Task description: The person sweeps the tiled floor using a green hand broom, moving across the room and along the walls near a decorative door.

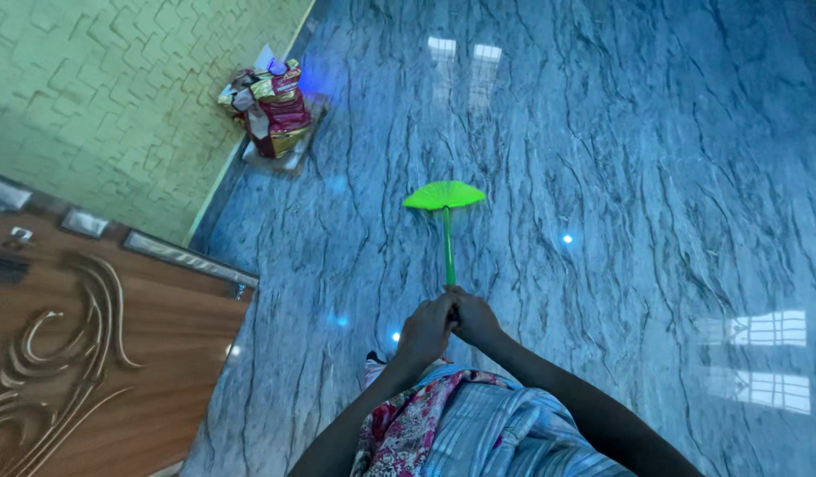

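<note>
A bright green broom (444,195) with a fan-shaped head rests on the glossy blue-grey marble floor (620,177), its thin green handle running back toward me. My left hand (424,331) and my right hand (475,320) are both closed around the near end of that handle, side by side. The broom head points away from me, near the middle of the floor.
A carved brown wooden door (98,336) stands at the lower left. Beyond it runs a yellow-green patterned wall (116,97). A heap of shiny red and gold wrappers (271,106) lies on a flat board by the wall's base. My striped and floral clothing (461,433) fills the bottom.
</note>
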